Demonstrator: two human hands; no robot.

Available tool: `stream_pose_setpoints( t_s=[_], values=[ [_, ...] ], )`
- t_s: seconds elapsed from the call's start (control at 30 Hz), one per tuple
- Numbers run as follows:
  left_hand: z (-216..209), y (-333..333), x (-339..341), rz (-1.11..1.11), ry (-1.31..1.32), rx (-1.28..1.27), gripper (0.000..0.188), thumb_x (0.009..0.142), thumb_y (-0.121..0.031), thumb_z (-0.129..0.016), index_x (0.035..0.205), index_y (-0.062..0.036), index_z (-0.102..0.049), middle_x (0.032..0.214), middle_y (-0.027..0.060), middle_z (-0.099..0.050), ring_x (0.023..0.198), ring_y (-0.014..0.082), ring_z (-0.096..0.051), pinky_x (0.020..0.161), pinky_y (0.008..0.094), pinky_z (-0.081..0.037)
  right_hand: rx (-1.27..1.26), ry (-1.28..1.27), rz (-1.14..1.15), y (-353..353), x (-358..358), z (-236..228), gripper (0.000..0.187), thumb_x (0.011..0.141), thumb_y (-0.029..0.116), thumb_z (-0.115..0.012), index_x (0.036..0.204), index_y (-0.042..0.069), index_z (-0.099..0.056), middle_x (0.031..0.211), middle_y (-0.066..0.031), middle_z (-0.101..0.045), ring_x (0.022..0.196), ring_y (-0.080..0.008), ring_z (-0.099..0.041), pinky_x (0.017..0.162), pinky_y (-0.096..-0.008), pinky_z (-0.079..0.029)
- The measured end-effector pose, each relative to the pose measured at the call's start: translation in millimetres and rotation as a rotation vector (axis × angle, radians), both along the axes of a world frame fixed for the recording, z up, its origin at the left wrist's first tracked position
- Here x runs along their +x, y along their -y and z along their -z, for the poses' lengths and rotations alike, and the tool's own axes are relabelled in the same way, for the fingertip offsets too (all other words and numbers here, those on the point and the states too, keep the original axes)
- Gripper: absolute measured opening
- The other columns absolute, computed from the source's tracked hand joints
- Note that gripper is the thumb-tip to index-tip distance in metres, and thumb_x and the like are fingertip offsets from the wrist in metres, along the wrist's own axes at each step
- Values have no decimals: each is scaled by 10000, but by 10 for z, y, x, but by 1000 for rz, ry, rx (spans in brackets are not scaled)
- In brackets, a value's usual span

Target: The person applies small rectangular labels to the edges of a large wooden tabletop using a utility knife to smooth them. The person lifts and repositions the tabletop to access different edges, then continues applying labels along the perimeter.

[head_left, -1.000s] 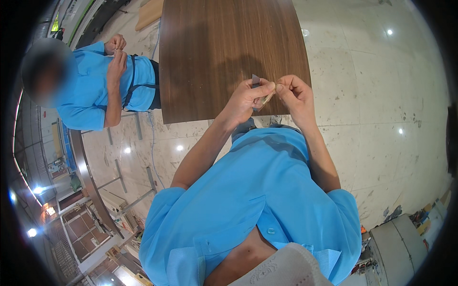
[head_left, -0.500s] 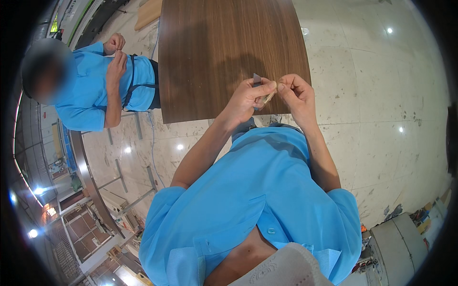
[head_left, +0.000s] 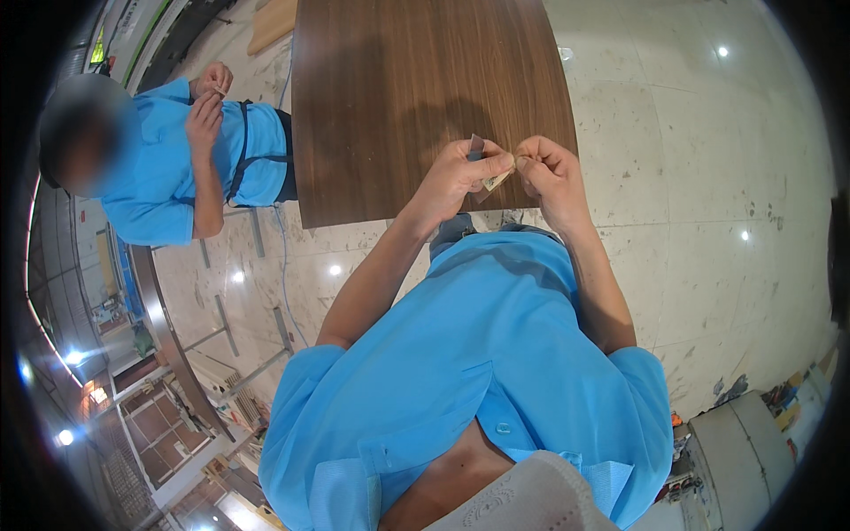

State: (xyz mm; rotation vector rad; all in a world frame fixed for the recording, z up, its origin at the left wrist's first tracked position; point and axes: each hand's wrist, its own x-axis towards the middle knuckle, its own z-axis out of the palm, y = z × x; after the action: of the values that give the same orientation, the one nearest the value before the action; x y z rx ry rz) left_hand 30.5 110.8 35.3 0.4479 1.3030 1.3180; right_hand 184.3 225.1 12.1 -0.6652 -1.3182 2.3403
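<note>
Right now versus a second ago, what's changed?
The small piece in the left hand has turned slightly, showing more pale face. The co-worker's lower hand has shifted left in view, away from the table. No visible grab or release. The right hand stays beside the left.

Glare on floor (head_left: 699, 177), rim perhaps blurry

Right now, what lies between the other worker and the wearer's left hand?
In the head view, the brown table lies between the worker and the left hand.
</note>
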Motion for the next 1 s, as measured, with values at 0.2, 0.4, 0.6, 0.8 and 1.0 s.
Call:
stream_pose_setpoints(
  t_s=[0.2, 0.4, 0.6, 0.8, 1.0],
  values=[
    [-47, -19, -35, 44, -237, -33, 158, 963, -192, -756, 914, -44, -729, 748, -27, -625, 678, 49, -538, 581, 230, -398, -371, -38, -77, -60, -18, -13, 17, 936, 35, -597, 932, 18, -600, 681, 36, -475, 534, -35, -354, 468, -213, -260],
    [-43, -24, -69, 53, -458, -18, 156, 934, -166, -790, 922, -16, -748, 762, -15, -652, 683, 43, -550, 573, 236, -426, -499, -32, -85, -56, -21, -27, 30, 925, 36, -597, 937, 10, -589, 679, 27, -460, 523, -41, -345, 447, -215, -258],
    [-55, 11, -23, 13, -520, 15, 165, 917, -165, -811, 927, -13, -748, 728, -21, -639, 637, 37, -526, 538, 229, -397, -586, -48, -71, -4, -34, -8, 35, 902, 38, -580, 917, 11, -595, 681, 24, -460, 514, -45, -327, 438, -223, -245],
    [-64, 66, 13, -12, -850, 139, 118, 891, -132, -820, 931, -35, -766, 784, -6, -683, 674, 51, -532, 569, 247, -393, -825, -89, -109, 41, -42, 58, 52, 902, 65, -564, 878, 28, -591, 669, 37, -428, 508, -47, -292, 436, -226, -245],
    [-27, 107, 10, -65, -846, 187, 129, 891, -155, -824, 939, -52, -763, 763, -27, -639, 677, 50, -531, 578, 238, -393, -883, -173, -138, 104, -48, 36, 65, 926, 68, -582, 896, 19, -613, 669, 40, -438, 509, -45, -312, 436, -221, -246]
  ],
)
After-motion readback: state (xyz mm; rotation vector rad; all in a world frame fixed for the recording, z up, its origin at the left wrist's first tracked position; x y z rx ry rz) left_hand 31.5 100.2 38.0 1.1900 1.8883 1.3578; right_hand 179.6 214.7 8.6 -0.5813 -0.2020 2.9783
